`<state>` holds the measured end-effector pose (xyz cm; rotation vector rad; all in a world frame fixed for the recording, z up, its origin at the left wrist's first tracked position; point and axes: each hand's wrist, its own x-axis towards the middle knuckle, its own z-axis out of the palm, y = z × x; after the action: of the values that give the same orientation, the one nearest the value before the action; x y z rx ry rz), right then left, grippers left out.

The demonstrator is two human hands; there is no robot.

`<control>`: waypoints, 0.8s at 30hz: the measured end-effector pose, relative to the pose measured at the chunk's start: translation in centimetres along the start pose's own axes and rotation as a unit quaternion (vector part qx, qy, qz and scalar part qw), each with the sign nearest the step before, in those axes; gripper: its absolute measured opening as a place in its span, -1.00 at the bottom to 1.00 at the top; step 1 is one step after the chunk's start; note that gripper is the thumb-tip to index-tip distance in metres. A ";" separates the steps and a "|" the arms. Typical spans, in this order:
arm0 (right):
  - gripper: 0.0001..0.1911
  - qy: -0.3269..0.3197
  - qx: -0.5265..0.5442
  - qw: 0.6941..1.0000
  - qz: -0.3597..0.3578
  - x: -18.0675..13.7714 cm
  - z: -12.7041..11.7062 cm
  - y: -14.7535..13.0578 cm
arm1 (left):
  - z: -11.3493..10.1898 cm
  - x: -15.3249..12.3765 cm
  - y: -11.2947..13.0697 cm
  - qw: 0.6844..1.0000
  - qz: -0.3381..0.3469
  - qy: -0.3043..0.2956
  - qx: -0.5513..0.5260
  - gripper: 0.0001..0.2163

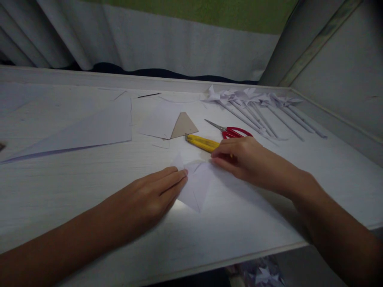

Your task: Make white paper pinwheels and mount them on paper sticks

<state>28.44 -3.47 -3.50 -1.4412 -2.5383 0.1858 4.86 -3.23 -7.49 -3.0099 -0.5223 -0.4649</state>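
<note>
A small folded piece of white paper (196,187) lies on the white table in front of me. My left hand (155,189) rests flat over its left side, fingers stretched out and pressing it down. With thumb and fingertips pinched together, my right hand (239,159) grips the paper's upper right corner. Just beyond that hand is a yellow utility knife (201,142), its rear end hidden behind the fingers. Red-handled scissors (231,130) lie past the right hand, their handles partly covered by it.
Several rolled paper sticks with paper pinwheels (248,97) lie at the back right. A brown cardboard piece (184,124) rests against a white sheet (161,117). At left is a large folded paper (98,123). A thin dark stick (149,95) lies at the back. Curtains (179,44) hang behind.
</note>
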 end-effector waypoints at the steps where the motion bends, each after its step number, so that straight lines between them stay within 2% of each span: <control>1: -0.84 -0.015 0.018 0.999 0.024 -0.3 -0.1 0.1 | 0.0 0.1 0.1 1.000 -0.001 0.000 0.000 -0.69; 6: -0.87 -0.026 0.080 0.992 0.097 -1.1 0.7 0.4 | -0.1 0.7 1.0 0.999 -0.013 0.007 0.034 -0.68; 10: -0.87 -0.003 0.129 0.987 0.095 -1.1 1.6 0.5 | 0.2 1.0 1.5 0.997 -0.021 0.013 0.069 -0.70; 17: -0.88 0.046 0.152 0.981 0.108 -0.7 3.2 0.1 | 0.6 1.0 1.7 0.996 -0.037 0.012 0.075 -0.73; 24: -0.91 0.084 0.151 0.979 0.110 -0.4 2.4 -1.7 | 0.6 1.1 1.6 0.996 -0.041 0.017 0.073 -0.74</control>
<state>26.66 -4.73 -5.53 -1.5383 -2.1066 0.4437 6.55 -4.31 -7.73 -2.8463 -0.6498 -0.4597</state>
